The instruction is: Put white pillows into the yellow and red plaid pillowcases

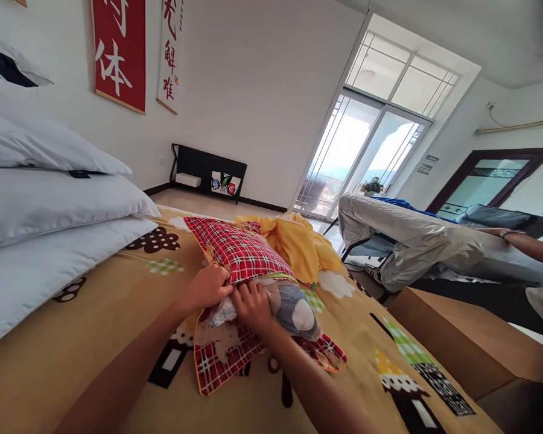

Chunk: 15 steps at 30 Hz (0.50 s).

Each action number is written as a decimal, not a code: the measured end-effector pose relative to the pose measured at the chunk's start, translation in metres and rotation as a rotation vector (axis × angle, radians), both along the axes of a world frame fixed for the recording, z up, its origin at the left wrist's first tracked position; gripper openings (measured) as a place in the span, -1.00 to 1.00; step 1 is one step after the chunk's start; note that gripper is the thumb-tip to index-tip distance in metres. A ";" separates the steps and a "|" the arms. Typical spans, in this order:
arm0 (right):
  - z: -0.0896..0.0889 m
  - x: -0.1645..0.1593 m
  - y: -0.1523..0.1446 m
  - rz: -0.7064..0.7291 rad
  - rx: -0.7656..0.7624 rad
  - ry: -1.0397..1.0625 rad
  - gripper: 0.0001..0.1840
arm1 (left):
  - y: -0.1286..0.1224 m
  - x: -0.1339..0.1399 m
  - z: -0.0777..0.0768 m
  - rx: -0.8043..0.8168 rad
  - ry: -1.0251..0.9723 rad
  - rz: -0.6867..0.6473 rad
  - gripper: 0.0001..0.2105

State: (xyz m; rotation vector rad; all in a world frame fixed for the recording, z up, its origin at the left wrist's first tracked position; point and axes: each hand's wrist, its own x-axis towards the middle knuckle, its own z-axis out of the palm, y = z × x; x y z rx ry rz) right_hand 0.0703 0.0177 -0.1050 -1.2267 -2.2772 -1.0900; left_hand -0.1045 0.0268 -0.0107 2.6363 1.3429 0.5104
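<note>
A red plaid pillowcase (257, 250) lies on the bed, partly around a soft inner pillow (298, 310) with grey-blue and white patterned fabric. The inner pillow bulges from the case's near opening. At that opening's left side, my left hand (210, 284) is closed, pinching the pillowcase edge. My right hand (254, 306) rests over the inner pillow close beside it, fingers bent onto the rim of the case; its fingertips are partly hidden. Under the inner pillow, a red plaid flap (212, 367) with an orange border spreads toward me.
White pillows (63, 196) are stacked at left on the patterned tan bedspread (131, 313). Yellow cloth (310, 244) lies crumpled behind the pillowcase. A cardboard box (470, 337) stands right of the bed. Farther right, another person's arm (531, 246) reaches over a plastic-covered surface (416, 235).
</note>
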 end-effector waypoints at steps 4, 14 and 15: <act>0.012 0.001 0.024 -0.035 -0.045 0.027 -0.82 | -0.009 -0.003 0.004 0.028 0.146 -0.076 -0.82; -0.007 0.032 -0.091 0.115 0.009 0.110 -0.45 | 0.016 -0.024 -0.013 -0.054 0.374 0.156 -0.79; -0.007 0.045 -0.095 0.004 0.037 0.168 -0.42 | 0.012 -0.018 -0.012 0.008 0.336 0.159 -0.77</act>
